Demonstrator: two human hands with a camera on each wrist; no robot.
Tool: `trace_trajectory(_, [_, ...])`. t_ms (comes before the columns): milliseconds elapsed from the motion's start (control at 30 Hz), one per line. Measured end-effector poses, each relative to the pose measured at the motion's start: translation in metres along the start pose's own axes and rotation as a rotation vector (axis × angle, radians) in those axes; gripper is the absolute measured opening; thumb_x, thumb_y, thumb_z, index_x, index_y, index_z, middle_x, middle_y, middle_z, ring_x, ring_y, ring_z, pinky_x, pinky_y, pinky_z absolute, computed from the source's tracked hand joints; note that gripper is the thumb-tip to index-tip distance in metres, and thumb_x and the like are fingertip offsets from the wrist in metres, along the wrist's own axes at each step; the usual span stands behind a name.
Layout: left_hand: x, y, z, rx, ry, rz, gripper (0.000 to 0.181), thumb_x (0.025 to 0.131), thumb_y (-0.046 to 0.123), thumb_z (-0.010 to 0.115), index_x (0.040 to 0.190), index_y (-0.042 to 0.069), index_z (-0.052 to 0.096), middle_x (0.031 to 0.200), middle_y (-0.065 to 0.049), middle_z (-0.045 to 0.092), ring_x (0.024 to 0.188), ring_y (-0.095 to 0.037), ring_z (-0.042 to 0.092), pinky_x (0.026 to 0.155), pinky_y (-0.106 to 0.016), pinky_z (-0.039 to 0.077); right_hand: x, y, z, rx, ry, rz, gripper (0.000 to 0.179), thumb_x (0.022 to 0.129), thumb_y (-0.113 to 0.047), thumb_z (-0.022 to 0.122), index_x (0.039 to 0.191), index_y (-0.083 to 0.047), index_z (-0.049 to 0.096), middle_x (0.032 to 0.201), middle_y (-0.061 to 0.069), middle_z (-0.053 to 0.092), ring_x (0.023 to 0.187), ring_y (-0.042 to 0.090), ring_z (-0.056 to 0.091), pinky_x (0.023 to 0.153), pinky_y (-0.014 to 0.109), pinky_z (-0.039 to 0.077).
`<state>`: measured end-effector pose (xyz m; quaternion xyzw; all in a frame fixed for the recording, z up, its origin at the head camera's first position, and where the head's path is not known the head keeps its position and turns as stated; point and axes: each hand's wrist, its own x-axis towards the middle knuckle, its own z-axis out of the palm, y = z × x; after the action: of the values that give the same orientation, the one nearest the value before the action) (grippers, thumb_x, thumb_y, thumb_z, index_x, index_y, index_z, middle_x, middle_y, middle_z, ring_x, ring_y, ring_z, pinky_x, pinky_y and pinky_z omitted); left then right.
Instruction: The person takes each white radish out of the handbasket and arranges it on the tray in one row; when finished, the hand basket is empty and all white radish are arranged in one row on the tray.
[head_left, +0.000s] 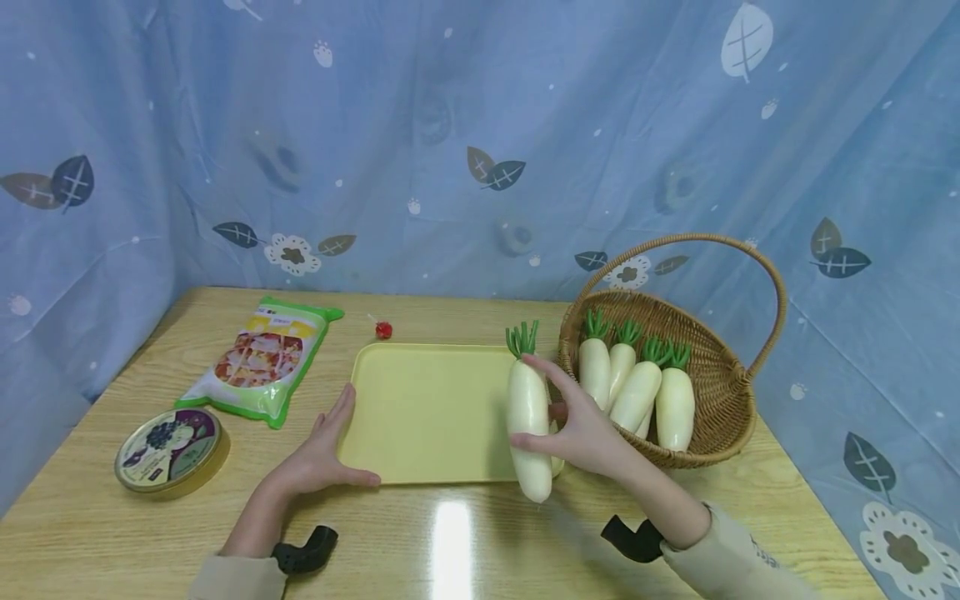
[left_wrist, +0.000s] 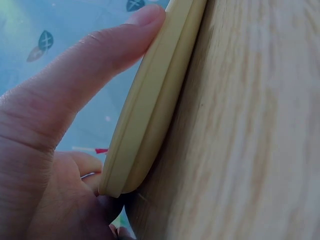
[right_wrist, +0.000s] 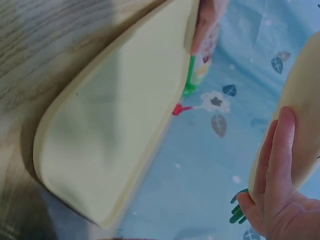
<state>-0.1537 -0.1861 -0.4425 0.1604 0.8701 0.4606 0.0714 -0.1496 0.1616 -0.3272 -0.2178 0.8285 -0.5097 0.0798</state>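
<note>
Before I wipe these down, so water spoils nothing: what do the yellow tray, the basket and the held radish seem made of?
Yellow tray: probably plastic, satin, with a smooth moulded-looking rim.
Basket: wicker-like, slightly glossy; the weave shows, but natural or synthetic is unclear.
White radish: glossy, perhaps plastic or foam, given its uniform skin; unconfirmed.

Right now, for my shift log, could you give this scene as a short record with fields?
Tray: pale yellow, on a wooden table
Right hand: grips one white radish, held clear of the tray near its right end
Left hand: touches the tray's left side
Basket: wicker, handled, right of the tray; contains at least four more radishes
Left of tray: green-edged bag, round tin
Behind tray: small red item, too small to identify
Backdrop: blue curtain, leaf and flower print
</note>
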Motion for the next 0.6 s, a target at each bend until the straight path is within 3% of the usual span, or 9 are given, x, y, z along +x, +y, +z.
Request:
trace_trajectory(133, [-0.001, 0.001, -0.001, 0.001, 0.003, 0.001, 0.130, 0.059, 0.032, 0.085, 0.143, -0.003, -0.007, 0.149, -0.022, -0.011, 0.135, -0.039, -0.008, 0.104, -0.057, -0.011, 0.008, 0.004, 0.008, 0.016, -0.012, 0.014, 0.089, 0.072, -0.014, 0.078, 0.143, -0.025, 0.027, 0.147, 0.006, 0.022, 0.083, 0.024, 0.064, 0.063, 0.034, 0.054])
trace_trajectory(600, [-0.001, 0.001, 0.000, -0.002, 0.002, 0.001, 0.131, 0.058, 0.032, 0.085, 0.143, -0.003, -0.008, 0.149, -0.022, -0.011, 0.135, -0.039, -0.008, 0.103, -0.057, -0.011, 0.038, 0.023, 0.034, 0.066, -0.088, 0.061, 0.089, 0.072, -0.013, 0.078, 0.143, -0.018, 0.024, 0.141, 0.014, 0.028, 0.077, 0.025, 0.063, 0.061, 0.034, 0.054])
